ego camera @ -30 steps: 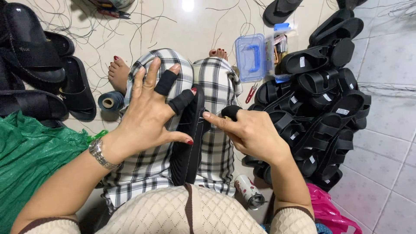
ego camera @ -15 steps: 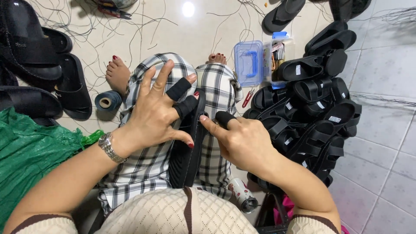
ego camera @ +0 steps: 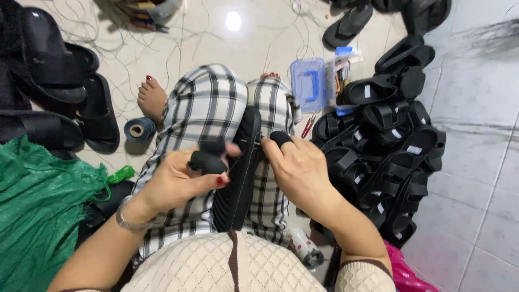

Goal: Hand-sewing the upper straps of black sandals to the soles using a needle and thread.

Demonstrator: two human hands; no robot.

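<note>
Sandal [ego camera: 238, 173] (black, on edge between the knees): 2 hands, left [ego camera: 181, 178] and right [ego camera: 300, 170], clamped on it.

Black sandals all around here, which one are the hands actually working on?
The black sandal standing on edge between the checked-trouser knees, pinched by the left hand and right hand. The others lie untouched on the tiled floor.

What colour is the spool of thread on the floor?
Dark blue; the spool of thread shows in the head view.

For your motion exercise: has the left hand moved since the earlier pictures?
Yes. The left hand, earlier spread open above the black sandal, has closed its fingers and drawn down against the sandal's side, on the checked trousers.
</note>
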